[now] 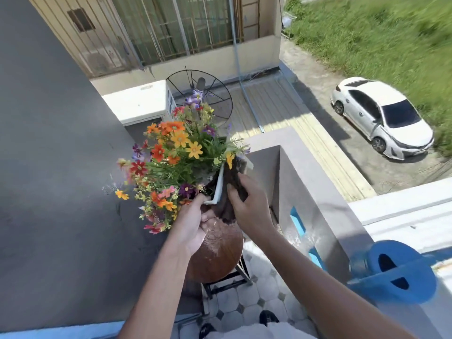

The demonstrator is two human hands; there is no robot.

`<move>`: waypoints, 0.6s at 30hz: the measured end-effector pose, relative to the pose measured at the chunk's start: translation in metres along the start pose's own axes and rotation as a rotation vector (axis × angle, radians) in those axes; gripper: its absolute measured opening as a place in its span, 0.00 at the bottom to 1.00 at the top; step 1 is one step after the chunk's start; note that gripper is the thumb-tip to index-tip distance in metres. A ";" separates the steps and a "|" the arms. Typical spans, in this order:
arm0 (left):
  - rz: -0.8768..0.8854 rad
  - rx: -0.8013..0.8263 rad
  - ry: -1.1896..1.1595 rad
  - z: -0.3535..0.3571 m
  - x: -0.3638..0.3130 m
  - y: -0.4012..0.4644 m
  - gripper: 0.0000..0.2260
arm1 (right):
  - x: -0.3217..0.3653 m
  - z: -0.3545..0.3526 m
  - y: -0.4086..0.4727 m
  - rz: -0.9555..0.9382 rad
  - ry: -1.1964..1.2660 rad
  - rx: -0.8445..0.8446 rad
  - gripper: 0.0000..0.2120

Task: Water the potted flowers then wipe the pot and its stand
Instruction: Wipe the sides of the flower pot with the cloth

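On a sunlit balcony, a person tilts a white pot [218, 189] of mixed flowers [171, 152] off its round wooden stand [217, 253], the wiping stage of the job apparently under way. The left hand [193, 226] has its grip closed around the pot's near corner, fingers curled over the rim and thumb beneath, holding it canted toward the grey wall. The right hand [247, 204] has its grip pinched on a dark cloth [232, 182], pressing it against the pot's outer side. The stand's top glistens, probably wet, though glare makes this hard to confirm. A blue watering can [396, 272] sits on the parapet ledge [367, 206] to the right, well apart from the pot, suggesting the watering is finished.

To do this step well, the left hand should keep the tilted pot braced so soil does not spill, while the cloth travels in long strokes down each side and under the rim. The pot sits near the balcony edge, above a parked car [381, 118], so a firm hold matters. The stand's top is best wiped last.
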State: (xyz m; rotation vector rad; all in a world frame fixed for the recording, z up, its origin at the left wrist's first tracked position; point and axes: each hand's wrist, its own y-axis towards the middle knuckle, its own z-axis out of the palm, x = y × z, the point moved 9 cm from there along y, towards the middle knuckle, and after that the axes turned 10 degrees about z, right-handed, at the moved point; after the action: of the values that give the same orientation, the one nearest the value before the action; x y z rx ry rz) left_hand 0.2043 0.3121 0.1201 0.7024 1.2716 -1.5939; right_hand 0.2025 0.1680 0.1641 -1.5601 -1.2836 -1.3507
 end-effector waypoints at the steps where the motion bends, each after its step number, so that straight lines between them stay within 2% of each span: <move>1: -0.007 0.008 -0.004 0.000 0.000 -0.001 0.10 | -0.015 0.000 -0.005 0.045 -0.009 -0.005 0.07; 5: -0.015 -0.003 0.037 -0.004 0.005 -0.002 0.10 | -0.054 -0.002 -0.001 0.208 -0.032 -0.033 0.06; 7: -0.005 0.001 0.069 -0.004 0.009 -0.001 0.10 | -0.045 -0.007 0.017 0.199 -0.033 -0.064 0.04; 11: 0.023 0.025 0.183 0.003 0.012 -0.003 0.13 | -0.009 -0.026 0.063 0.111 -0.038 -0.190 0.09; 14: 0.029 -0.010 0.179 0.003 0.008 -0.004 0.12 | 0.003 -0.024 0.061 0.065 -0.015 -0.151 0.08; 18: 0.037 -0.022 0.117 0.003 0.000 -0.003 0.09 | -0.004 -0.006 0.000 0.046 0.048 -0.033 0.05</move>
State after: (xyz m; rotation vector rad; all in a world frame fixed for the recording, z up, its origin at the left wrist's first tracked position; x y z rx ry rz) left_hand 0.2017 0.3092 0.1224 0.8105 1.3510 -1.5258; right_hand 0.2007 0.1615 0.1615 -1.5607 -1.1953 -1.3788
